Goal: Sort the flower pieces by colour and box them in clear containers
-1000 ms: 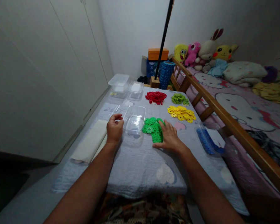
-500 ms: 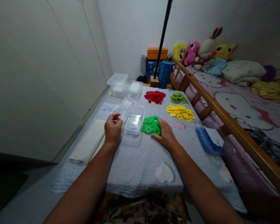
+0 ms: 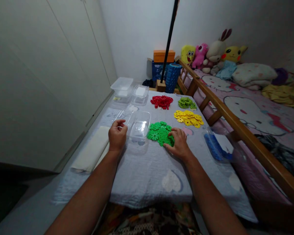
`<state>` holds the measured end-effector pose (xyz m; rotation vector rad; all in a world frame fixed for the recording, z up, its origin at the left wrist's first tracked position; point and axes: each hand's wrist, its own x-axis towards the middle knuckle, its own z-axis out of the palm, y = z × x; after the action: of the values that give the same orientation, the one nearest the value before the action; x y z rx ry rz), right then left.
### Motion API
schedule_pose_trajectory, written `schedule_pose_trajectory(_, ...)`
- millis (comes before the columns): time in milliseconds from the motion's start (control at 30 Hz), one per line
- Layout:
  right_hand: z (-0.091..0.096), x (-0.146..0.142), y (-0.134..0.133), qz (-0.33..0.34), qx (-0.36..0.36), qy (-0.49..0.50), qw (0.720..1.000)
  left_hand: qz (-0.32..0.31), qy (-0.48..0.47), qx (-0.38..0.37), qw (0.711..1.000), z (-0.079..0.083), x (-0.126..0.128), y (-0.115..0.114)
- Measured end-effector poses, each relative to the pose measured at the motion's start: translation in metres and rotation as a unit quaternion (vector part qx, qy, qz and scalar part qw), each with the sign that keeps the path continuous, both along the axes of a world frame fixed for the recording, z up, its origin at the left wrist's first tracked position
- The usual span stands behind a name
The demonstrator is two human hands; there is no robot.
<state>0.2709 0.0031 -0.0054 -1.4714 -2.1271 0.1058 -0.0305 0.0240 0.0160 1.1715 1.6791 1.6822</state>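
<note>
A clear plastic container (image 3: 140,125) with its hinged lid folded out to the left lies on the cloth-covered table. My left hand (image 3: 117,134) is closed at the near edge of that lid, fingers curled; its grip is partly hidden. Right of the container is a flat pile of green snowflake-shaped plastic pieces (image 3: 159,132). At the pile's right edge, my right hand (image 3: 178,143) touches the pieces with fingers curved and thumb apart, not closed on any that I can see.
Farther back lie red pieces (image 3: 161,102), yellow pieces (image 3: 189,118) and light green pieces (image 3: 187,102). A container of blue pieces (image 3: 214,147) sits at the right, by the wooden bed rail (image 3: 225,112). Clear boxes (image 3: 122,84) stand back left; a folded beige cloth (image 3: 93,150) lies left.
My right hand has drawn back rightward from over the green pile to its edge, and more green pieces are spread out in view. My left hand has stayed at the lid.
</note>
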Motion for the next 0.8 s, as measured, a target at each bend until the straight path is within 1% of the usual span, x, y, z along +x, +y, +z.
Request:
schedule_pose_trajectory(200, -0.001, -0.007, -0.001, -0.001, -0.011, 0.002, 1.000, -0.002, 0.002, 0.000, 1.000, -0.001, 0.001, 0.002)
schedule_pose_trajectory(400, -0.001, -0.007, 0.002, 0.003, -0.024, 0.059, 0.998, -0.003, -0.009, -0.010, 1.000, -0.002, 0.001, 0.003)
schedule_pose_trajectory(567, 0.009, -0.006, 0.003, 0.027, -0.048, 0.119, 0.991, -0.004, -0.022, -0.013, 1.000, -0.002, -0.001, 0.004)
schedule_pose_trajectory(667, 0.016, -0.008, 0.003, 0.017, -0.057, 0.163, 0.985, 0.002, -0.031, -0.012, 0.999, -0.002, -0.003, 0.006)
schedule_pose_trajectory(800, 0.025, -0.015, 0.006, 0.006, -0.073, 0.213, 0.974, -0.016, -0.054, -0.024, 0.998, -0.002, -0.002, 0.007)
